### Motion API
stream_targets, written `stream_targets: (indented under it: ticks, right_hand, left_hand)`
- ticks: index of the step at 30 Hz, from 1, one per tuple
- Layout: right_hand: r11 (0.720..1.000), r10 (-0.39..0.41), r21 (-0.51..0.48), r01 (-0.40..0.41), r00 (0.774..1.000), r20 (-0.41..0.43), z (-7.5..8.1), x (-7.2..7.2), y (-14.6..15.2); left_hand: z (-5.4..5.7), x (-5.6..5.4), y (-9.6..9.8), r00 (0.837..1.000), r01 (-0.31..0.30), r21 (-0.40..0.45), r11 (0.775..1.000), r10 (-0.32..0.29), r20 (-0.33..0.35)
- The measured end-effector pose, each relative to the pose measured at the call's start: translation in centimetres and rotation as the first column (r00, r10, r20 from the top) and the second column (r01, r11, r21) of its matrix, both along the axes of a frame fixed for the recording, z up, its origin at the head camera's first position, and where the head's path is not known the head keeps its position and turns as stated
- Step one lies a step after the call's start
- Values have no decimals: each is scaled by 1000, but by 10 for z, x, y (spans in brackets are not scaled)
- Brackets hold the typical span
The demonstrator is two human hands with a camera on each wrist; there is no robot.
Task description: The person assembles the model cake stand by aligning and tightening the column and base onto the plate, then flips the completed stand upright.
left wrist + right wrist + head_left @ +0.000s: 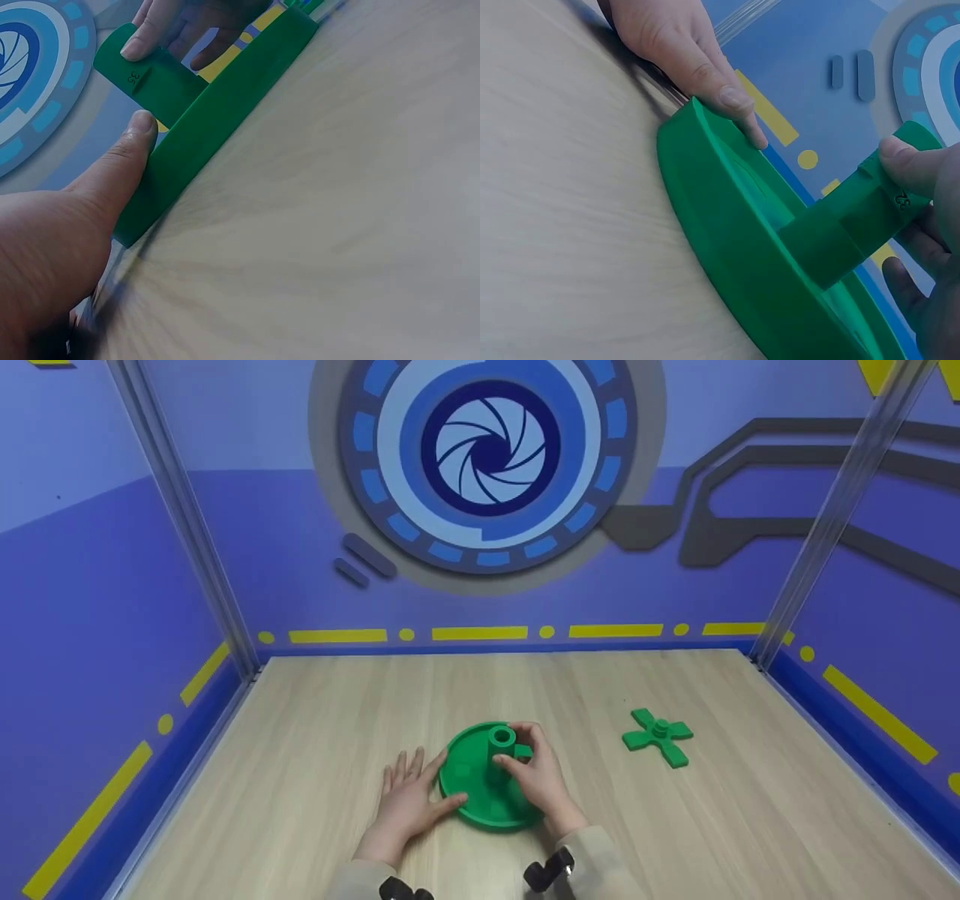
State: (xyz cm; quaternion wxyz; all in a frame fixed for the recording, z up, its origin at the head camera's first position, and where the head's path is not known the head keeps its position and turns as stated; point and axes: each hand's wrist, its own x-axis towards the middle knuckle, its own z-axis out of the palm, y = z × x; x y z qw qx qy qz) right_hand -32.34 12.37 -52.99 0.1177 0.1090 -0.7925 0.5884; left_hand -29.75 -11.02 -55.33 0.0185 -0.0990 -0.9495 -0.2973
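A green dish (465,787) sits well in from the edges of the table (300,750). The left hand (409,806), fingers spread, touches its left rim; the right hand (541,780) pinches the tube (499,754) standing upright in it. A green cross (660,738) lies apart, rightward.

The left grip (409,808) and right grip (540,777) are bare. Behind the left grip comes a pale beige left sleeve (355,882), with a black, rounded left wrist device (395,889); behind the right grip, a matching right sleeve (602,861) and black, two-lobed right wrist device (537,877) with a shiny spot.
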Motion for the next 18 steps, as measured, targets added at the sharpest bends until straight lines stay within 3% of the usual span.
stream_targets:
  ticks: [9, 14, 18]
  right_hand:
    - [999, 35, 15, -35, 999, 23, 4, 1, 6]
    - [997, 67, -47, -67, 998, 5, 10, -1, 24]
    - [995, 45, -91, -44, 999, 13, 17, -3, 47]
  left_hand:
    - [-1, -1, 0, 1000, 4, 1, 1000, -4, 8]
    - [-1, 0, -1, 1000, 5, 3, 1000, -5, 18]
    - [0, 0, 0, 1000, 2, 17, 1000, -3, 19]
